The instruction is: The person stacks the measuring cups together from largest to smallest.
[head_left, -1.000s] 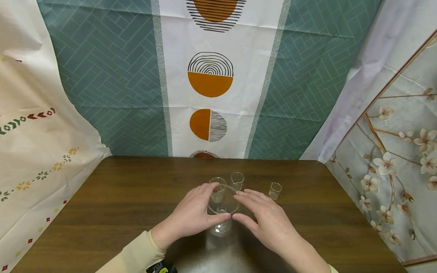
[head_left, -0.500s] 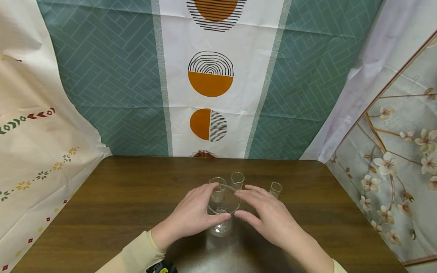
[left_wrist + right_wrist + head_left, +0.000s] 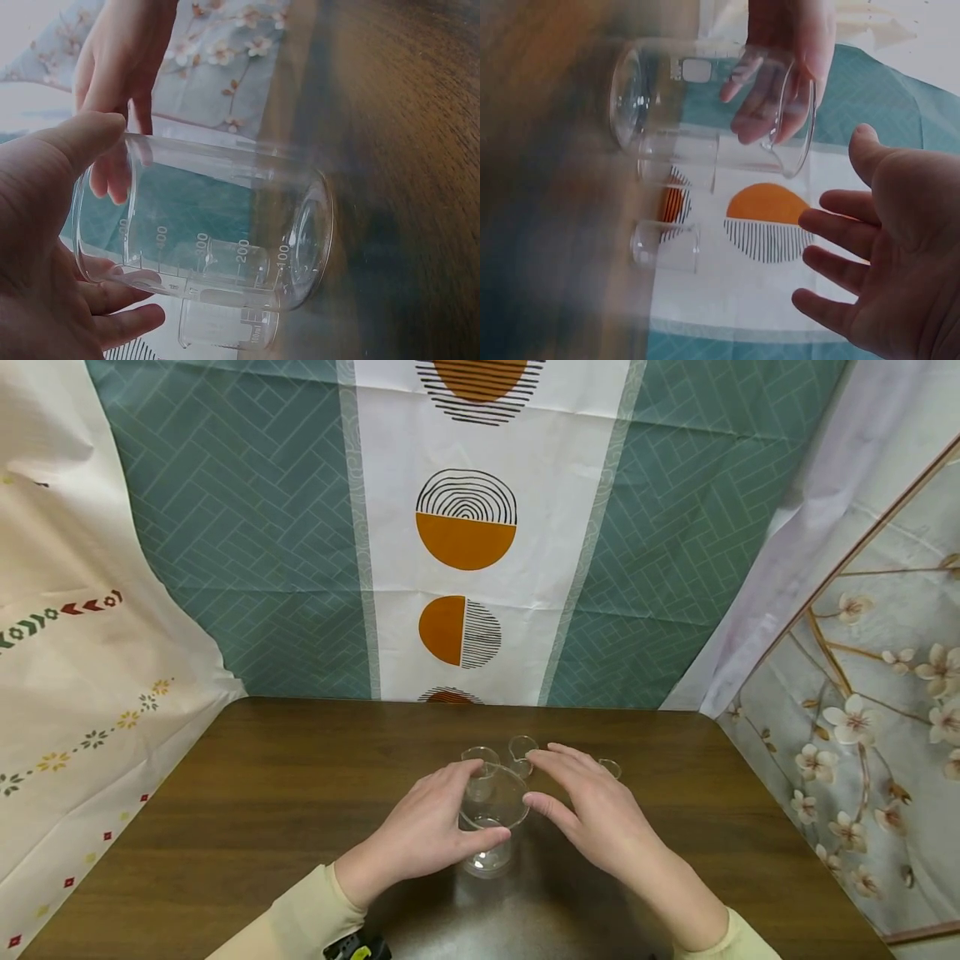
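A large clear glass beaker with white graduation marks stands upright on the wooden table. My left hand grips it near the rim, thumb on the near side and fingers on the far side. To its right is my right hand, fingers spread and holding nothing; in the right wrist view a gap shows between this hand and the beaker. Just behind the large beaker stands a smaller beaker, partly seen through its glass. Another small beaker is slightly farther back, partly behind the right fingertips.
A third small beaker stands to the right, mostly hidden by my right hand. The dark wooden table ends at a patterned cloth backdrop. Cloths also hang on the left and right sides.
My right hand has drawn away from the large beaker, moving right and farther back, and now covers much of the right small beaker. My left hand keeps its hold; the beaker stays put.
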